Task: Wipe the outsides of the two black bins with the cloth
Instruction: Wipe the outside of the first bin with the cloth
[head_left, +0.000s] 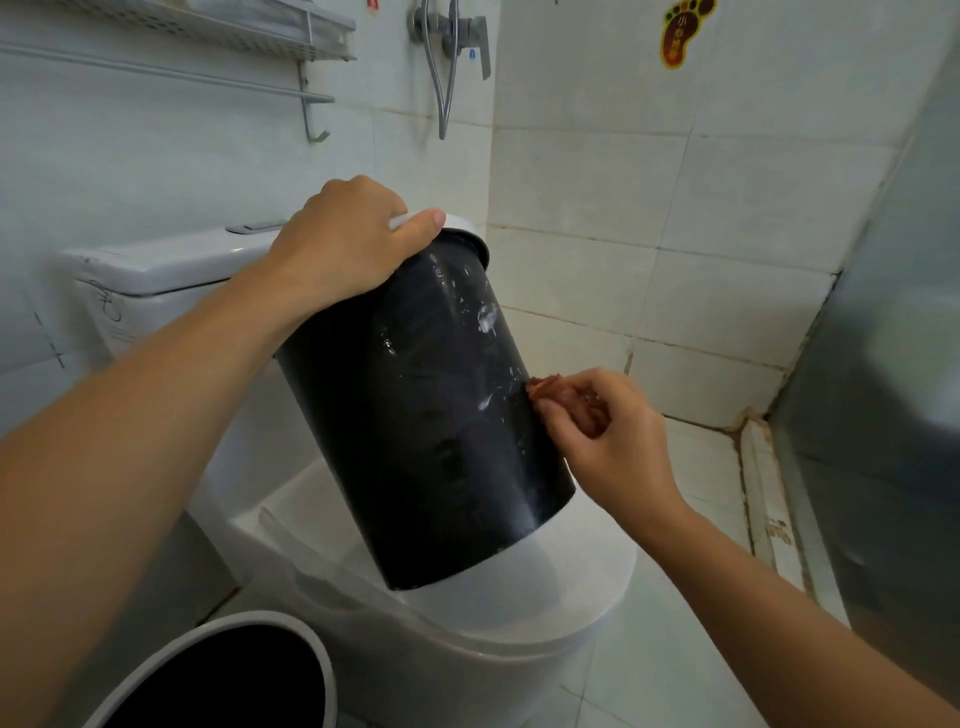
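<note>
A black bin (426, 415) with a white rim leans tilted, its base on the closed toilet lid (545, 587). Wet smears shine on its side. My left hand (343, 244) grips the bin's top rim, thumb over the white edge. My right hand (602, 431) holds a small bunched reddish-brown cloth (550, 389) and presses it against the bin's right side, about halfway down. A second black bin (228, 675) with a white rim stands on the floor at the lower left, only its open top showing.
The white toilet cistern (156, 270) stands behind the bin. A towel rail and shelf (208, 47) hang on the left wall, a shower mixer (452, 31) at top centre. A grey door or panel (893, 364) borders the right. Tiled floor lies beside the toilet.
</note>
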